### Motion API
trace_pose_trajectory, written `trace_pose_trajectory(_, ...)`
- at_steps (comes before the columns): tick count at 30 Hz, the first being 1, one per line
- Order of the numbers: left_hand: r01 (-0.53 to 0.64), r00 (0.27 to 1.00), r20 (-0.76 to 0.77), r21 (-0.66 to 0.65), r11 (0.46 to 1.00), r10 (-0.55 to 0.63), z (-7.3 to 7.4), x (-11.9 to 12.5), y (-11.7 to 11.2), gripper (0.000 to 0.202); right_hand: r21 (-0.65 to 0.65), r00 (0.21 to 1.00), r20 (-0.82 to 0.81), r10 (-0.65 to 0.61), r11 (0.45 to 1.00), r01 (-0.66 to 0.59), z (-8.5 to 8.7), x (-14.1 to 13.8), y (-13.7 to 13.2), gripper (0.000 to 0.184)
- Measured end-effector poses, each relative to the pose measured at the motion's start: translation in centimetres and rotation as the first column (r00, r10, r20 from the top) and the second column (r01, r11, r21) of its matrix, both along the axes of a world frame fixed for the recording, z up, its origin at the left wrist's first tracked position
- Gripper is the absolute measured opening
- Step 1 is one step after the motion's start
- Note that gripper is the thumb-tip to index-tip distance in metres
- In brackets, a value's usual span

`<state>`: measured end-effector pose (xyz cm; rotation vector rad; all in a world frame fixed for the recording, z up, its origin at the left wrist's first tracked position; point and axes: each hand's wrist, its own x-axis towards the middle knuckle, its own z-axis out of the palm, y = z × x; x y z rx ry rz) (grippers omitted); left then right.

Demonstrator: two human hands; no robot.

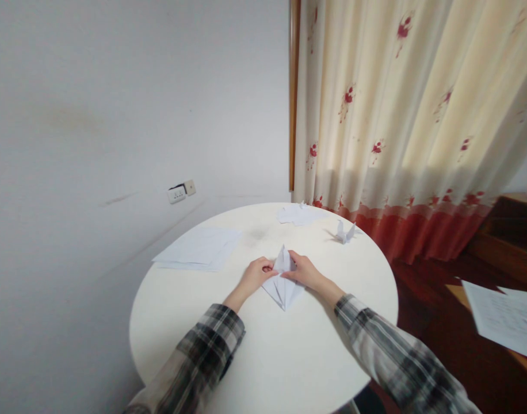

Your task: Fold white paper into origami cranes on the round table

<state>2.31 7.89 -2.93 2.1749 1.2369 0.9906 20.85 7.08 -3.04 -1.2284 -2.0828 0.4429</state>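
Observation:
A partly folded white sheet of paper (283, 296) lies on the round white table (263, 356), diamond-shaped with one point toward me and a narrow flap raised at the far end. My left hand (258, 273) pinches its left side, thumb and fingers close together. On the right side, my right hand (304, 270) grips the raised flap, its fingers behind and the thumb in front. Both thumbs meet near the middle of the folds. Beyond my right hand stands a folded white paper crane (345, 231), touched by neither hand.
A stack of white paper (198, 248) lies at the table's left. Smaller paper pieces (298, 214) lie at the far edge. A wall socket (176, 195) is behind the table, a floral curtain (393, 115) at the back right. Written sheets (505, 316) rest on a wooden surface at right.

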Motion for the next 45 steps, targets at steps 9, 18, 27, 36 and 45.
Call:
trace_pose_trajectory(9, 0.076, 0.997, 0.011, 0.034, 0.996, -0.077, -0.61, 0.03, 0.16, 0.014, 0.031, 1.000, -0.015, -0.019, 0.999, 0.019, 0.49, 0.04, -0.11, 0.040)
trace_pose_trajectory(18, 0.091, 0.996, -0.015, 0.023, 0.996, -0.091, -0.41, 0.17, 0.05, 0.015, 0.047, 1.000, 0.013, -0.023, 0.999, 0.022, 0.75, 0.10, -0.17, 0.027)
trace_pose_trajectory(27, 0.096, 0.995, -0.009, 0.049, 0.994, -0.096, -0.12, 0.29, -0.25, 0.020, 0.054, 0.999, 0.021, -0.039, 0.998, 0.038, 0.65, 0.11, -0.15, 0.023)
trace_pose_trajectory(36, 0.071, 0.997, 0.030, 0.126, 0.989, -0.076, 0.05, 0.52, -0.33, 0.016, 0.075, 0.999, 0.040, -0.026, 0.997, 0.023, 0.40, 0.00, 0.05, 0.022)
trace_pose_trajectory(45, 0.028, 0.998, 0.048, 0.228, 0.973, -0.040, 0.22, 0.88, -0.73, 0.012, 0.087, 0.998, 0.059, -0.024, 0.996, 0.019, 0.25, -0.02, 0.13, 0.021)
